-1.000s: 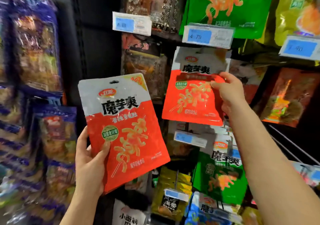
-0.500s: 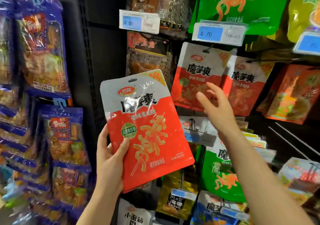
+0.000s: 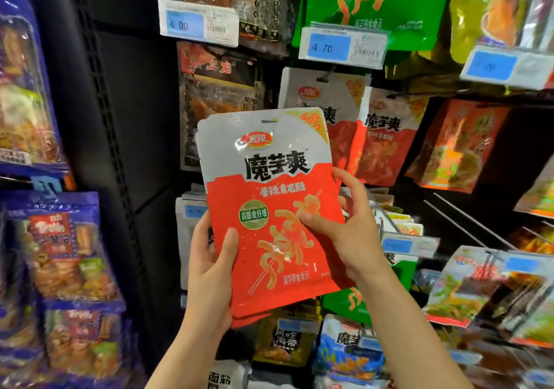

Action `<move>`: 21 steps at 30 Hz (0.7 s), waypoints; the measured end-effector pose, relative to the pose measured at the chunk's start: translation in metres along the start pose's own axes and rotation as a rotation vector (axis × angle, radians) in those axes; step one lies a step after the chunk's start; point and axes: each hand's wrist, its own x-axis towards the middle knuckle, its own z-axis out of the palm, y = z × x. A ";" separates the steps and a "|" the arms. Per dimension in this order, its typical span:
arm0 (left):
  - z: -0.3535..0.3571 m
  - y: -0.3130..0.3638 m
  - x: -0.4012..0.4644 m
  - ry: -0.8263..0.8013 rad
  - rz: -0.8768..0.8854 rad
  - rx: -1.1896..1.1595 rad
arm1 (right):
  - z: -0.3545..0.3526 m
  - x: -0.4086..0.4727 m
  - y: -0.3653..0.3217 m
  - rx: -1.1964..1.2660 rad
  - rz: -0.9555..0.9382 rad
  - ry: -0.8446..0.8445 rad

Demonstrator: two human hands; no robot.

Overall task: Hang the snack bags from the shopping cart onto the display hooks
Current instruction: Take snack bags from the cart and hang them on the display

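Both hands hold the red and white shiny snack bag [image 3: 269, 208] up near the shelf. The left hand [image 3: 209, 265] and right hand [image 3: 347, 232] pinch its sides. Line its top hole up with the hook of the matching red bags [image 3: 386, 136] behind it, then push it on slowly.

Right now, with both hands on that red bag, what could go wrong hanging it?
1. The red bag looks like more than one; a second edge shows at the bottom, so one could slip.
2. Both the left hand and right hand grip low, far from the hang hole, so the top may flop past the hook.
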 end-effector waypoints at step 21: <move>-0.017 0.009 0.007 0.177 0.105 0.022 | -0.037 0.039 -0.025 0.033 -0.247 0.103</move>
